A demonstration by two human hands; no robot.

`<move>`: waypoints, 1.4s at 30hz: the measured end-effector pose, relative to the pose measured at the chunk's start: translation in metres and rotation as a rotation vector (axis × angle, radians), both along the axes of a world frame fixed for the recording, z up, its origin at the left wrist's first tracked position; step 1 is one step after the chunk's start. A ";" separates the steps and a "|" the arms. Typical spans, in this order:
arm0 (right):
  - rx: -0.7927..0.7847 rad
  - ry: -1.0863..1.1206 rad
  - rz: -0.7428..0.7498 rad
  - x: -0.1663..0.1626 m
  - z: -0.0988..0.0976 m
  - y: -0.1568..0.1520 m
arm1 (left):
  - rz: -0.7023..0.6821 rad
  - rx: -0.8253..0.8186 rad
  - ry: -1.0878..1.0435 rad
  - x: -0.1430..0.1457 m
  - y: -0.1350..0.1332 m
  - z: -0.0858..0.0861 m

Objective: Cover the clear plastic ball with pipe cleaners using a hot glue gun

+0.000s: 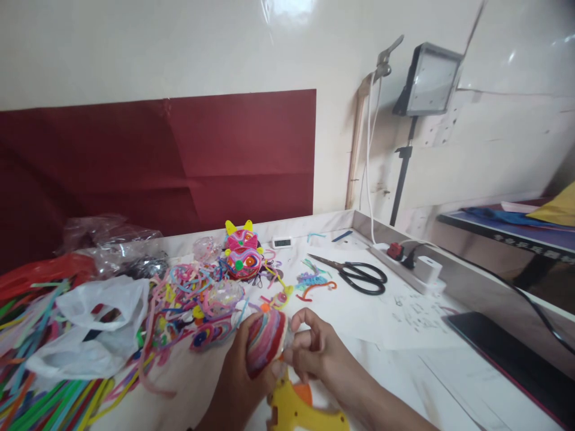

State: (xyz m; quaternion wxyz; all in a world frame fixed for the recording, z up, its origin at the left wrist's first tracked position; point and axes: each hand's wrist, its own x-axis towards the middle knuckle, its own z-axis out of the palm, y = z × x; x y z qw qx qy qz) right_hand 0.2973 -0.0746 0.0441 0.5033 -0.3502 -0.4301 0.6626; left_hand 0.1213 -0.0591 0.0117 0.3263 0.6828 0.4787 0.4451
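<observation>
My left hand [242, 374] is wrapped round a coiled pipe-cleaner piece [265, 340] striped in red, pink and purple, holding it upright above the white table [390, 359]. My right hand [314, 350] is closed, its fingers pinching at the right edge of that same piece. A yellow and orange glue gun [299, 407] lies on the table just below both hands.
Loose coloured pipe cleaners [193, 299] and a colourful pipe-cleaner mask figure [243, 254] lie behind the hands. White plastic bag [96, 326] and pipe-cleaner bundles [40, 383] at left. Black scissors [354, 274], power strip [413, 266], small clock [283, 242], dark tablet [512, 359] at right.
</observation>
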 end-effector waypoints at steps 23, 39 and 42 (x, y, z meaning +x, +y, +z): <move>1.031 -0.882 -0.280 0.021 0.006 -0.001 | 0.084 0.191 0.095 -0.007 0.007 -0.006; 1.325 -0.951 -0.403 0.019 0.018 -0.008 | 0.129 0.105 0.089 -0.008 0.006 0.019; 1.316 -1.081 -0.334 0.019 0.028 -0.016 | 0.196 0.117 0.018 -0.011 0.012 0.019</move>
